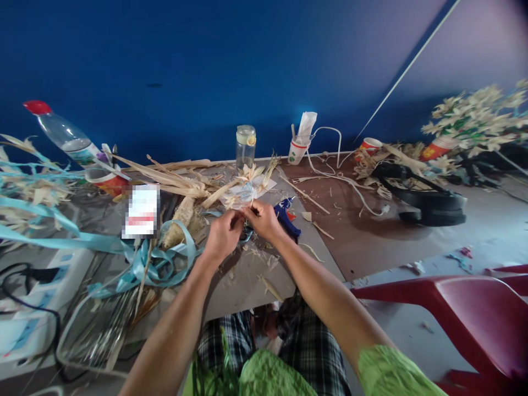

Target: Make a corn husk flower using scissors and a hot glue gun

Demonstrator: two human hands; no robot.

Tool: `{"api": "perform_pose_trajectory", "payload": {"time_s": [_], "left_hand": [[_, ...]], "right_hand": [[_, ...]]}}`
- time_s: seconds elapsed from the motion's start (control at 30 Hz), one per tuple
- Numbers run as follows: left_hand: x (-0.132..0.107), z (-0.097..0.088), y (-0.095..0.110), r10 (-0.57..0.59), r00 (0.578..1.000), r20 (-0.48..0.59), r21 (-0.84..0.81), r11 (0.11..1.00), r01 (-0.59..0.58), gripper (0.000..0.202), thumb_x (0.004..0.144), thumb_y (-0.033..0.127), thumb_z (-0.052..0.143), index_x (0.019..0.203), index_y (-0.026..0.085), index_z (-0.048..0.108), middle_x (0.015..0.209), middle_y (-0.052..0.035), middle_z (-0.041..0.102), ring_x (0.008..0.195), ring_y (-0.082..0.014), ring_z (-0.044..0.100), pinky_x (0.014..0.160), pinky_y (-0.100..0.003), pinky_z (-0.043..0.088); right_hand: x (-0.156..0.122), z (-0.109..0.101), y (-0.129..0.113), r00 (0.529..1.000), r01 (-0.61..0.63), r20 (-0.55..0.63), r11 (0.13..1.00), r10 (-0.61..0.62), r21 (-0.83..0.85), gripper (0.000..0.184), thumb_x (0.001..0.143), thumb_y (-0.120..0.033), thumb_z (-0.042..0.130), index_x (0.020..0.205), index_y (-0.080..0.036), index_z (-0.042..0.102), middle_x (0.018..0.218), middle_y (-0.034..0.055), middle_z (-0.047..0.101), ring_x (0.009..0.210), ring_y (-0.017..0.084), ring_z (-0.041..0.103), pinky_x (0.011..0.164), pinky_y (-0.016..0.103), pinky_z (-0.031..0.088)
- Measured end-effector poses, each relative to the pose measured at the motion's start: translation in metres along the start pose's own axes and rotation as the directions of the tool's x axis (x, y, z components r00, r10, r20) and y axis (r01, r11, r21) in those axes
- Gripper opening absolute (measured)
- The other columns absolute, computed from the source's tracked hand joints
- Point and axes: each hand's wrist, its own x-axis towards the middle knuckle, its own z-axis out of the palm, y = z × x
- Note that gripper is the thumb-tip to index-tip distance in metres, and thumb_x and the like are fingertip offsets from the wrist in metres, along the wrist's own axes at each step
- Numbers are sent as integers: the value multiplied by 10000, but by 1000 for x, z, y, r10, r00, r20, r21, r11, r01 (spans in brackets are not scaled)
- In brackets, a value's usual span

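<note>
Above the table's front part, my two hands meet with their fingertips close together. My right hand (263,219) is closed in a pinch at the base of a pale dried-husk flower (249,174), whose petals spread upward. My left hand (226,235) is closed just beside it; what its fingers grip is hidden. Some light blue shows below the petals. A blue glue gun (287,219) lies right of my right hand. Light blue ribbon (165,264) lies in loops left of my left hand.
Dried husks (181,184) and scraps litter the table. Behind stand a clear bottle (246,147) and a paper cup (297,151). A tilted plastic bottle (68,135), a phone (141,212) and a power strip (53,297) are left; a black headset-like strap (429,203) and red chair (462,308) are right.
</note>
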Motion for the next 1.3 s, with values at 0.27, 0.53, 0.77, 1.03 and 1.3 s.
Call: {"api": "perform_pose_trajectory", "payload": {"time_s": [0.27,0.53,0.77,1.03,1.3], "left_hand": [[3,-3,-2,-136,988,70,-282,948,151,181,763,321,533,674,163,530,545,39,479,503,-90,411,499,-214,321],[4,-7,1,-167,978,124,-370,907,202,212,746,350,563,658,159,540,492,49,435,459,-79,361,459,-218,275],[4,-6,1,-145,983,115,-315,933,175,223,764,349,547,650,159,518,513,49,448,470,-78,367,466,-215,287],[4,-5,-2,-177,984,28,-391,904,174,247,823,360,478,722,152,565,596,7,552,508,-96,476,521,-225,373],[3,2,-1,-82,995,-53,-377,925,56,234,713,334,635,850,158,563,763,-10,607,640,-111,530,606,-225,416]], "right_hand": [[4,-10,-8,981,-153,158,941,109,302,454,783,-576,502,605,-160,530,574,-21,440,531,86,382,520,232,311],[4,-14,-10,953,-203,292,879,77,431,321,663,-444,704,813,-163,670,764,12,617,647,115,508,607,243,398],[6,-8,-3,988,-71,155,914,9,399,251,708,-406,672,677,-161,626,631,-10,584,624,119,523,644,254,408],[4,-6,-4,990,-136,77,912,115,387,342,687,-482,666,639,-159,565,552,-39,472,532,84,409,542,227,341],[5,-7,-11,991,-131,40,919,125,372,400,669,-543,653,613,-163,540,551,-36,453,551,91,414,559,234,357]]}}
